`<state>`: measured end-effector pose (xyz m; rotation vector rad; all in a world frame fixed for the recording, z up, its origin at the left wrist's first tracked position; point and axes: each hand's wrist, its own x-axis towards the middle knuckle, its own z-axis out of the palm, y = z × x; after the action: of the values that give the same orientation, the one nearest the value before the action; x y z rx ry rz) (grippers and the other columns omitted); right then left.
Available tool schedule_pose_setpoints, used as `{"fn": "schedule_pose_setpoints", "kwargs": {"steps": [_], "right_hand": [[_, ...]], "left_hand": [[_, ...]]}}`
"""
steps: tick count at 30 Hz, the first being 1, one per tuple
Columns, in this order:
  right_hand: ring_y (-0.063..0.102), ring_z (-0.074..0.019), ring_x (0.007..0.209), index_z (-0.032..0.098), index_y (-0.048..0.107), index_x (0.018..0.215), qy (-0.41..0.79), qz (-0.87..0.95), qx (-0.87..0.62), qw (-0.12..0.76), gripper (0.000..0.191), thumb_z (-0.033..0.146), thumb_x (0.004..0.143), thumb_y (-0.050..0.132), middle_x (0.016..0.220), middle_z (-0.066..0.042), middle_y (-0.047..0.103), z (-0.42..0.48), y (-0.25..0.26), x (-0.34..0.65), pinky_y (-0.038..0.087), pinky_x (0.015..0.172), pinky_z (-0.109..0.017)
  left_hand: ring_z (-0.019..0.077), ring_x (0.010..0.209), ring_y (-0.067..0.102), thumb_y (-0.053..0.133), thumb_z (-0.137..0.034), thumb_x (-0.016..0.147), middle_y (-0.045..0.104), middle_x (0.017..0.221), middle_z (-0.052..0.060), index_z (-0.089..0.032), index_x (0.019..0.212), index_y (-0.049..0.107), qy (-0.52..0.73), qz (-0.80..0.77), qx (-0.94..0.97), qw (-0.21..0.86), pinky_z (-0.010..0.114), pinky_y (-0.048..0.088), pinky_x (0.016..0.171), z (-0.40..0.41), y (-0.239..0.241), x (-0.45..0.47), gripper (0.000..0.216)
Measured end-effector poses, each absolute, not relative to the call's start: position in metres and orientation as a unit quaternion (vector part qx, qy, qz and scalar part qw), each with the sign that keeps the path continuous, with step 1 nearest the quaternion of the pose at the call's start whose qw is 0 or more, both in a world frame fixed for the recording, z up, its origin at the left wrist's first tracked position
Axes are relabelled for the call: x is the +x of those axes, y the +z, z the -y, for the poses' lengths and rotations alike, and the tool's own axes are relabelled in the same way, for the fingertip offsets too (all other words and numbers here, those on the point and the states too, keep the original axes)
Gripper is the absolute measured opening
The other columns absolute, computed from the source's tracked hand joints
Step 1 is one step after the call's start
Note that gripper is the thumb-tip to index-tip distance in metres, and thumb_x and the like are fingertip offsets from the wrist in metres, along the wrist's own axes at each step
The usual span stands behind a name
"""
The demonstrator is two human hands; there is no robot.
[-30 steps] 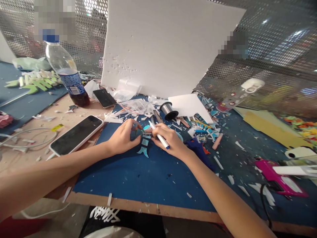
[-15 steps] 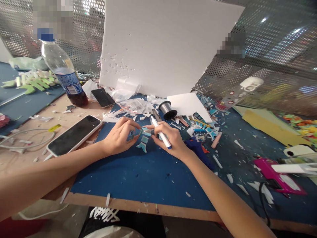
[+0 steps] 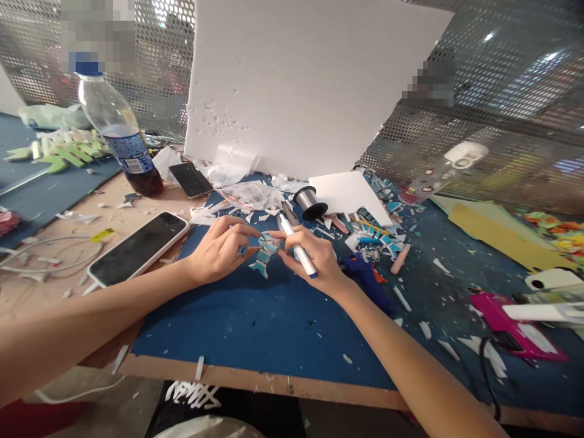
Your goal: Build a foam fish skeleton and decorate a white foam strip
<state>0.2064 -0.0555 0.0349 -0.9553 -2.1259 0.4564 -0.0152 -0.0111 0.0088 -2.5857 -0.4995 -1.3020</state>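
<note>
Both of my hands meet over a blue cutting mat (image 3: 255,322). My left hand (image 3: 218,252) pinches a small blue and white paper fish (image 3: 263,257) by its upper end. The fish hangs just above the mat. My right hand (image 3: 311,258) touches the same fish with its fingertips and also holds a white marker with a blue cap (image 3: 298,248) across its fingers. Paper scraps in blue and white lie round both hands.
A white phone (image 3: 137,248) lies left of my left hand, a darker phone (image 3: 190,180) behind it, a drink bottle (image 3: 118,137) further back. A white foam board (image 3: 296,85) leans on perforated metal. A wire spool (image 3: 309,203), a blue glue gun (image 3: 365,274) and a pink tool (image 3: 515,328) lie right.
The paper fish has been lifted slightly and turned between my fingertips. Both hands stay in about the same place, a little closer together.
</note>
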Motion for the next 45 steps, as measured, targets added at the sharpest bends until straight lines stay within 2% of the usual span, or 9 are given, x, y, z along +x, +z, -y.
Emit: {"fn": "schedule_pose_setpoints", "kwargs": {"steps": [5,14,21,25,32,40,45], "right_hand": [[0.063,-0.0195,0.08,0.028,0.045,0.08,0.178,0.83,-0.375,0.373,0.012,0.024,0.089,0.052,0.087,-0.003,0.068,0.0584,0.0348,0.2035,0.051,0.071,-0.04],[0.061,-0.0176,0.071,0.028,0.043,0.08,0.167,0.83,-0.381,0.371,0.013,0.024,0.09,0.051,0.08,-0.001,0.065,0.0586,0.0337,0.2035,0.052,0.07,-0.04],[0.065,-0.0192,0.091,0.025,0.045,0.084,0.122,0.848,-0.32,0.404,0.015,0.015,0.087,0.055,0.076,-0.001,0.065,0.054,0.0305,0.2051,0.054,0.076,-0.036],[0.064,-0.0196,0.096,0.025,0.045,0.084,0.111,0.852,-0.319,0.401,0.015,0.015,0.088,0.055,0.078,-0.001,0.065,0.0534,0.0304,0.2052,0.054,0.077,-0.037],[0.065,-0.0177,0.086,0.026,0.044,0.086,0.107,0.851,-0.326,0.398,0.017,0.013,0.087,0.056,0.074,0.0,0.062,0.0534,0.028,0.2069,0.054,0.077,-0.037],[0.066,-0.0165,0.079,0.026,0.044,0.083,0.093,0.842,-0.342,0.408,0.017,0.015,0.087,0.056,0.092,-0.003,0.069,0.0544,0.0283,0.2052,0.056,0.072,-0.036],[0.067,-0.0169,0.077,0.026,0.045,0.083,0.068,0.84,-0.336,0.421,0.017,0.014,0.086,0.057,0.089,-0.002,0.07,0.054,0.0291,0.2054,0.056,0.071,-0.035]], "left_hand": [[0.0214,0.089,0.055,0.065,-0.014,0.083,0.068,0.094,0.007,-0.021,0.083,0.039,-0.447,0.16,-0.871,0.123,0.035,0.05,0.073,0.0115,0.0095,-0.0159,0.027],[0.021,0.088,0.056,0.065,-0.015,0.083,0.068,0.095,0.008,-0.021,0.083,0.039,-0.44,0.149,-0.877,0.119,0.034,0.051,0.072,0.0124,0.0135,-0.0158,0.027],[0.0216,0.087,0.056,0.065,-0.014,0.081,0.068,0.095,0.009,-0.021,0.082,0.038,-0.441,0.139,-0.88,0.113,0.035,0.052,0.071,0.0122,0.0152,-0.0159,0.028],[0.0213,0.087,0.056,0.064,-0.014,0.082,0.068,0.094,0.01,-0.021,0.082,0.038,-0.438,0.135,-0.882,0.113,0.035,0.052,0.069,0.0123,0.0155,-0.0159,0.026],[0.0205,0.085,0.056,0.066,-0.013,0.081,0.067,0.093,0.011,-0.02,0.084,0.038,-0.443,0.133,-0.88,0.104,0.035,0.054,0.068,0.0116,0.0128,-0.0146,0.029],[0.0191,0.086,0.058,0.067,-0.014,0.081,0.067,0.093,0.009,-0.021,0.083,0.037,-0.467,0.158,-0.868,0.059,0.032,0.054,0.069,0.0121,0.0104,-0.0133,0.03],[0.0165,0.083,0.059,0.065,-0.014,0.081,0.066,0.089,0.007,-0.021,0.082,0.038,-0.473,0.169,-0.864,0.012,0.03,0.053,0.07,0.0135,0.0108,-0.0122,0.028]]}}
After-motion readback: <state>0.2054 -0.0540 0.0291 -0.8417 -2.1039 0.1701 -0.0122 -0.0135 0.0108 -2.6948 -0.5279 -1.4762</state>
